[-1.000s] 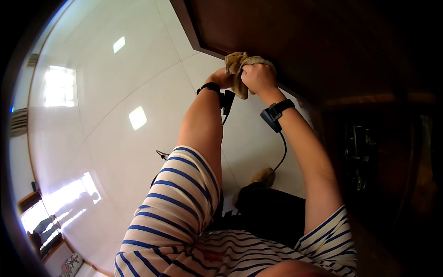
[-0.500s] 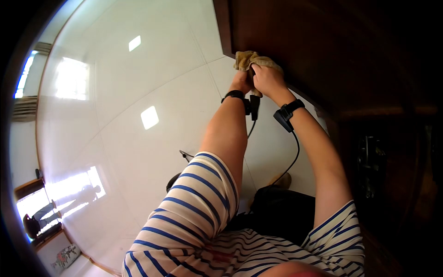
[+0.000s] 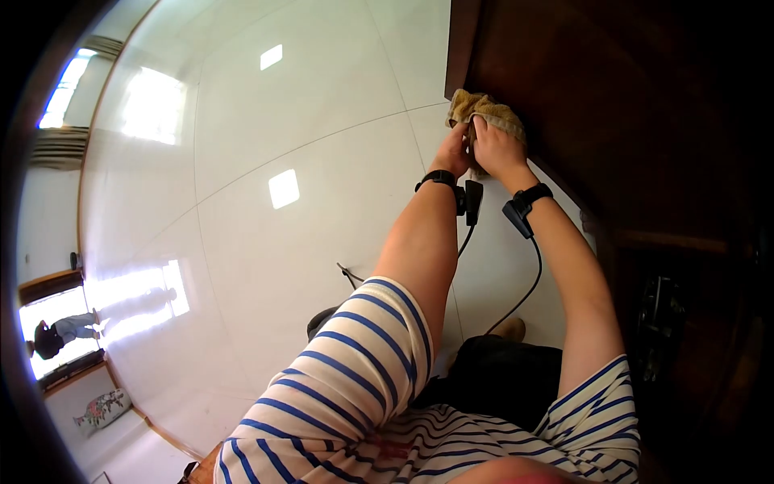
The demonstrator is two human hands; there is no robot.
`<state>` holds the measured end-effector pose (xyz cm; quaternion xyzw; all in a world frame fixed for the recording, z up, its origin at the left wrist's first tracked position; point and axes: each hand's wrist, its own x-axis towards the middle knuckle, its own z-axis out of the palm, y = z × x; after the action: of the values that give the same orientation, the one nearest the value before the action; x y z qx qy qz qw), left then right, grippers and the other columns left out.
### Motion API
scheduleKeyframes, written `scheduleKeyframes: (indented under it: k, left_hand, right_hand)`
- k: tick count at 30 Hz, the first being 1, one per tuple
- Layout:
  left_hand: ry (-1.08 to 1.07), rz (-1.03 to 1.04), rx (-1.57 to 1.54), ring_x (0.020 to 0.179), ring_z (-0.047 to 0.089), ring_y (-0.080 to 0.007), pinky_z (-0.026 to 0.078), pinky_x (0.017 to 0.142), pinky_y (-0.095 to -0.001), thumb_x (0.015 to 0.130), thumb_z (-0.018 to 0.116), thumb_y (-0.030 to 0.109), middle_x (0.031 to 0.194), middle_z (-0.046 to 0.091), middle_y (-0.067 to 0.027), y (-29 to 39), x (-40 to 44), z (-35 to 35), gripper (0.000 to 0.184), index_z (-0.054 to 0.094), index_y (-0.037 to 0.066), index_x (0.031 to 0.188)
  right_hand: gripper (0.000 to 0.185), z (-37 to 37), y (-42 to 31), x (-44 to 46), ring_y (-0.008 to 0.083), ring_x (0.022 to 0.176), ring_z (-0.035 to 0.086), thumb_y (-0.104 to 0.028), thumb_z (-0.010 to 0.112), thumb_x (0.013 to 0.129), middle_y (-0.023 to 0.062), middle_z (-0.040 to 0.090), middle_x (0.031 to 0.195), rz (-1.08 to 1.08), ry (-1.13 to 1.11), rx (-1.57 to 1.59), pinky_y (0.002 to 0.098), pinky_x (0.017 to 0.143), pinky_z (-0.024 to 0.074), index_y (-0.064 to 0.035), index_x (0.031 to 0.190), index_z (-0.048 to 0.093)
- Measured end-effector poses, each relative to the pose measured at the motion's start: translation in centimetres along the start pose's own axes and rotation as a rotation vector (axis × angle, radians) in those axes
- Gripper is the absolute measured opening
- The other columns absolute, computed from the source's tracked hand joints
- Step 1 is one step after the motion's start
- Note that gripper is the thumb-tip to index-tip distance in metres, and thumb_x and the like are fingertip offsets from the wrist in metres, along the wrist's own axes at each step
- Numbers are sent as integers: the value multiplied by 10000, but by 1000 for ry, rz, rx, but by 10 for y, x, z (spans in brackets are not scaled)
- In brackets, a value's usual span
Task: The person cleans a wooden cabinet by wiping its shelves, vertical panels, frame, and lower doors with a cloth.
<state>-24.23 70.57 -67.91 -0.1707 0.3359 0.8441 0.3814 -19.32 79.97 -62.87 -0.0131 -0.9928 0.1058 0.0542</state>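
Observation:
A tan-brown cloth (image 3: 482, 106) is bunched at the corner of a dark wooden piece of furniture (image 3: 564, 105). My left hand (image 3: 455, 150) grips the cloth from below, its fingers partly hidden by the folds. Beside it, on the right, my right hand (image 3: 498, 150) is closed on the same cloth, close to the furniture's edge. Part of the cloth hangs down between the two hands. Each wrist wears a black strap with a small device and a cable.
Glossy pale floor tiles (image 3: 322, 161) lie below and to the left. A person (image 3: 64, 331) is by a bright opening at the far left, near a floral vase (image 3: 103, 410). Dark shelving (image 3: 661, 242) stands at the right.
The view has shifted, so hands, cloth and furniture corner appear farther right. Both hands have kept hold of the cloth, which now lies nearer the furniture's corner.

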Motion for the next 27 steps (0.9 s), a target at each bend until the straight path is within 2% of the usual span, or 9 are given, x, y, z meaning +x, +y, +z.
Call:
scheduleKeyframes:
  k: [4,6,7,10,12,14,19,23,27]
  left_hand:
    - [-27,53,-35,1141,435,-219,345,987,-392,883,568,351,1286,477,-32,0,-4,-3,436,479,159,1264]
    - [-67,36,19,1133,436,-213,343,975,-389,870,602,396,1284,472,4,4,-9,-5,472,481,164,1263]
    - [-89,60,76,1130,431,-211,346,960,-382,866,608,419,1280,472,19,5,-7,-8,490,481,165,1265]
    - [-57,90,120,1109,436,-205,351,929,-352,857,624,414,1260,477,23,1,-12,-6,473,496,146,1225]
    - [28,86,177,1008,482,-182,384,846,-316,844,650,394,1153,515,13,-4,-22,-7,429,519,137,1161]
    - [-2,-6,198,861,504,-152,404,744,-282,844,656,375,1004,541,24,-6,-29,-12,311,553,140,1020]
    - [-30,-50,225,753,479,-127,393,675,-259,850,652,353,859,533,40,-17,-44,-24,225,542,156,852]
    - [6,-44,305,722,478,-131,382,669,-253,855,638,350,847,527,52,-10,-59,-25,225,524,160,814]
    - [70,-26,332,688,474,-132,382,633,-262,860,628,342,844,527,44,-6,-55,-34,215,521,160,818]
  right_hand:
    - [262,-5,1,5,318,864,624,-141,443,838,205,623,947,14,49,-56,453,754,493,-74,1068,547]
    - [285,-9,0,6,342,950,601,-158,426,849,221,617,998,103,-96,-125,469,835,465,-48,1087,539]
    - [311,13,13,4,372,1021,569,-172,415,859,231,609,1049,-50,222,-302,475,909,425,-19,1103,533]
    - [325,23,27,6,394,1040,554,-165,421,859,222,611,1071,-144,495,-430,481,943,400,-4,1118,531]
    - [333,14,23,5,382,1022,566,-164,444,848,223,613,1058,-141,469,-442,467,924,417,-2,1125,530]
    - [341,4,20,6,362,1024,569,-164,466,839,217,614,1055,97,134,-284,448,922,421,-7,1135,527]
    - [248,-4,18,7,347,690,637,-127,478,812,190,652,819,227,216,-182,430,616,517,-44,1024,574]
    - [201,-15,17,4,343,684,629,-163,483,808,162,657,787,189,371,-72,434,646,512,-56,852,647]
    - [218,-18,14,5,349,673,621,-186,485,800,163,648,747,242,322,-48,443,631,505,-62,740,654]
